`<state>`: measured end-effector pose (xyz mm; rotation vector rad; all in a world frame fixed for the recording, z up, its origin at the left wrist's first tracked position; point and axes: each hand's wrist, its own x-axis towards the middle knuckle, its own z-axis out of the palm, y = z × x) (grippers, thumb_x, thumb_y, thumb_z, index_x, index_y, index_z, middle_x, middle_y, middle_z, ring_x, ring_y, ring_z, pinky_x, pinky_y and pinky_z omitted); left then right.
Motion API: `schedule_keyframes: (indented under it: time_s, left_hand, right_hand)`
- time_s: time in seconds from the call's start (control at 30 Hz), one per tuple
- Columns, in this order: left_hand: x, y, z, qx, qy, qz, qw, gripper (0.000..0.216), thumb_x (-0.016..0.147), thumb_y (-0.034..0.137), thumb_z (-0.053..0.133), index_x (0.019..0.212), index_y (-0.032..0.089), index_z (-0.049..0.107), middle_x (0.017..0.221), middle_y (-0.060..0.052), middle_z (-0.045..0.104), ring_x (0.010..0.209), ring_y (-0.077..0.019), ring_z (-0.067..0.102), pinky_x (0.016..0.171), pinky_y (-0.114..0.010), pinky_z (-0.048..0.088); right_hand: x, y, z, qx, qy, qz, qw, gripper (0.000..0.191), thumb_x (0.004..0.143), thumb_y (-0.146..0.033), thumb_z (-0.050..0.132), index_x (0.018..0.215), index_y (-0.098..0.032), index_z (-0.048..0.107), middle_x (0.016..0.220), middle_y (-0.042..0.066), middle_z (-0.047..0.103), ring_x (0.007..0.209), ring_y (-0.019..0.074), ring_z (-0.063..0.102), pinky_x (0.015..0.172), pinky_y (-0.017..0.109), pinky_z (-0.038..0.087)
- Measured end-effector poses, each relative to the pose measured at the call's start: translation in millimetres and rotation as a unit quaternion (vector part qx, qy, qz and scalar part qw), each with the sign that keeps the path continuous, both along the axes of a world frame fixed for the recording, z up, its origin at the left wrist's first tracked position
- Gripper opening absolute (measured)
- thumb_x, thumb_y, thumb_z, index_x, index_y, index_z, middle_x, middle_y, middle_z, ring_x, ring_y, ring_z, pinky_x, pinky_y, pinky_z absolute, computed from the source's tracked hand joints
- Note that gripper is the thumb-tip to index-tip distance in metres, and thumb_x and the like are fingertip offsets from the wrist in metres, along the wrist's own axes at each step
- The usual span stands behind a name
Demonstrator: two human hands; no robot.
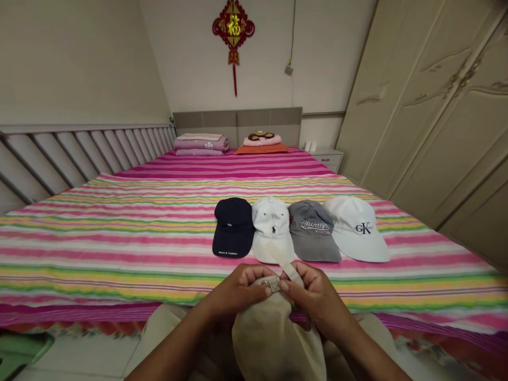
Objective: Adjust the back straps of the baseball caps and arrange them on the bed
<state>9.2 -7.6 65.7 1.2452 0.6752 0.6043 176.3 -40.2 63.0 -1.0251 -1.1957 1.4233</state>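
Note:
Over my lap hangs a beige cap, its back strap turned upward. My left hand pinches the cap beside the metal buckle. On the other side of the buckle, my right hand is closed on the strap, whose loose end sticks up between the fingers. Just beyond my hands, a row of caps lies on the bed: a navy cap, a white cap with a small dark logo, a grey cap with lettering and a white CK cap.
A striped sheet covers the bed. Folded bedding and a pillow stack lie by the headboard. A metal railing runs along the left, a wardrobe along the right. A green stool stands lower left.

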Motion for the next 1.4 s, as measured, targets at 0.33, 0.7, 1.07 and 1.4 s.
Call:
schedule_keyframes:
  time_s: [0.33, 0.7, 1.07, 1.4]
  left_hand:
    - [10, 0, -8.5, 0.168, 0.080, 0.092, 0.978, 0.032, 0.067, 0.015, 0.055, 0.099, 0.017, 0.053, 0.076, -0.002, 0.058, 0.059, -0.0105, 0.047, 0.053, -0.020, 0.034]
    - [16, 2, -33.5, 0.221, 0.050, 0.259, 0.939, 0.016, 0.064, 0.025, 0.067, 0.078, 0.018, 0.064, 0.075, -0.003, 0.064, 0.072, -0.0158, 0.056, 0.067, -0.024, 0.041]
    - [19, -1, -41.7, -0.096, -0.195, 0.241, 0.946, 0.024, 0.067, 0.034, 0.066, 0.078, 0.012, 0.063, 0.071, -0.005, 0.064, 0.061, -0.0107, 0.056, 0.058, -0.020, 0.042]
    - [22, -5, -43.0, -0.111, -0.229, 0.253, 0.933, 0.024, 0.066, 0.031, 0.068, 0.081, 0.014, 0.060, 0.071, -0.002, 0.064, 0.060, -0.0103, 0.056, 0.059, -0.021, 0.042]
  right_hand:
    - [4, 8, -6.6, -0.090, 0.068, 0.039, 0.993, 0.031, 0.064, -0.043, 0.066, 0.066, -0.016, 0.051, 0.039, -0.010, 0.037, 0.030, 0.0017, 0.023, 0.030, 0.016, 0.018]
    - [-10, 12, -22.1, -0.113, 0.183, -0.013, 0.977, 0.029, 0.069, -0.040, 0.064, 0.064, -0.015, 0.050, 0.034, -0.011, 0.033, 0.030, 0.0009, 0.017, 0.032, 0.015, 0.012]
    - [7, 11, -6.3, -0.107, 0.180, -0.010, 0.978, 0.029, 0.065, -0.034, 0.068, 0.055, -0.015, 0.049, 0.035, -0.008, 0.039, 0.030, 0.0024, 0.028, 0.032, 0.016, 0.024]
    - [6, 7, -14.4, -0.130, 0.141, -0.006, 0.981, 0.025, 0.062, -0.029, 0.067, 0.050, -0.016, 0.049, 0.032, -0.008, 0.037, 0.031, 0.0035, 0.028, 0.038, 0.019, 0.029]
